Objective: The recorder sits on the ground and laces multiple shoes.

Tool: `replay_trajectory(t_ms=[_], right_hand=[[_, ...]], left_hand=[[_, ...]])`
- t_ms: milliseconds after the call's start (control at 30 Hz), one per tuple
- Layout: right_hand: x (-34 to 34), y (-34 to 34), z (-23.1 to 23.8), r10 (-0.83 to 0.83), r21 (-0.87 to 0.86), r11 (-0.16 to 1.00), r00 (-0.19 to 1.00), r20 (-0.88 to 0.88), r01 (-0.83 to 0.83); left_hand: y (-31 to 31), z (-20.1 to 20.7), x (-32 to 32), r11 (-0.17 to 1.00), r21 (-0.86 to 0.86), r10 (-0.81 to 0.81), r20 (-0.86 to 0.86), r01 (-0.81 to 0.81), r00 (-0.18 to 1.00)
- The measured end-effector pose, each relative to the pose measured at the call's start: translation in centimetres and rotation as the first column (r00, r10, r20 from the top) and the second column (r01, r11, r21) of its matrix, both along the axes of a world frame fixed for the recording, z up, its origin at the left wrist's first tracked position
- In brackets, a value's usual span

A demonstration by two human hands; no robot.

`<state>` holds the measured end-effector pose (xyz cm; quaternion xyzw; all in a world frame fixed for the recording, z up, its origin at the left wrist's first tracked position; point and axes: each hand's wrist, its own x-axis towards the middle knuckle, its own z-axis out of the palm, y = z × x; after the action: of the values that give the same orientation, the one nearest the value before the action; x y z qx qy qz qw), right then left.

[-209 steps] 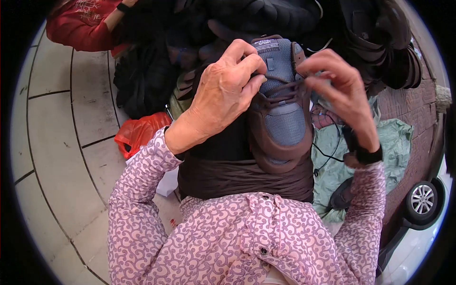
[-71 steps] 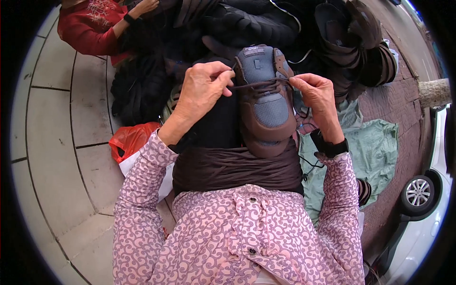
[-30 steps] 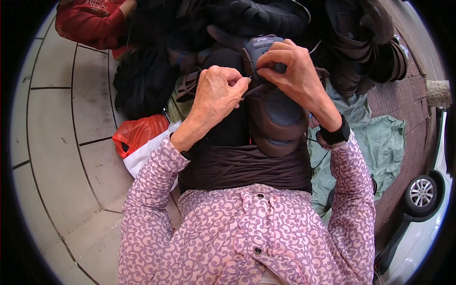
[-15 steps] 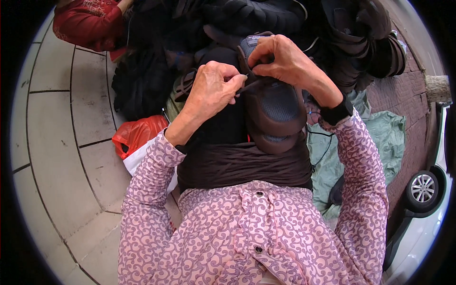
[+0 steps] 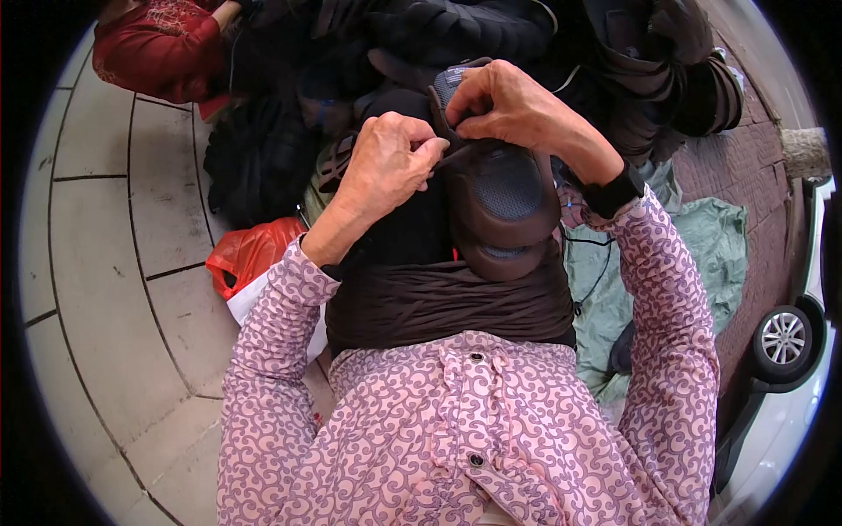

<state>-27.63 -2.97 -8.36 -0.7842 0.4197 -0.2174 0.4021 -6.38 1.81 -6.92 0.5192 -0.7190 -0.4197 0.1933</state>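
Over my lap I work on a brown shoe (image 5: 445,110) with a grey printed insole at its far end. My right hand (image 5: 509,105) is closed on its upper edge, thumb and forefinger bent together. Beside it my left hand (image 5: 395,158) is closed in a pinch at the shoe's near side; a thin dark strip seems to run from its fingertips, too small to name. Just below both hands lie brown shoe pieces with dark mesh (image 5: 506,197), overlapping one another. A thick bundle of dark brown laces (image 5: 438,307) stretches across my lap.
Dark shoes (image 5: 465,31) are heaped ahead, with more brown ones (image 5: 631,53) at the far right. A red plastic bag (image 5: 254,250) sits at left, a green sheet (image 5: 693,254) at right. Another person's red sleeve (image 5: 162,44) shows far left; a white car (image 5: 785,421) stands right.
Both hands and the shoe appear slightly further left in the picture, along with the surroundings. My hands keep nearly the same grip.
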Motion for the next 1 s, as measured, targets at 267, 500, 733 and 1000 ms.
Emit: replay_trajectory(t_ms=[267, 500, 733, 1000], right_hand=[[0.6, 0.3, 1.0, 0.016, -0.024, 1.0, 0.996, -0.091, -0.019], [1.7, 1.8, 0.5, -0.013, -0.329, 0.941, 0.967, -0.255, -0.075], [1.5, 3.2, -0.2, -0.028, -0.555, 0.828, 0.981, -0.192, -0.085], [-6.3, 2.4, 8.3, -0.466, -0.755, 0.614, 0.878, -0.112, 0.23]], left_hand=[[0.5, -0.9, -1.2, 0.977, -0.211, 0.063, 0.099, -0.041, 0.993], [0.8, 0.5, 0.1, 1.0, -0.005, 0.015, 0.112, -0.015, 0.994], [0.4, 0.1, -0.1, 0.999, 0.028, 0.021, 0.042, -0.022, 0.999], [-2.5, -0.9, -3.9, 0.929, -0.371, -0.045, -0.168, -0.021, 0.985]])
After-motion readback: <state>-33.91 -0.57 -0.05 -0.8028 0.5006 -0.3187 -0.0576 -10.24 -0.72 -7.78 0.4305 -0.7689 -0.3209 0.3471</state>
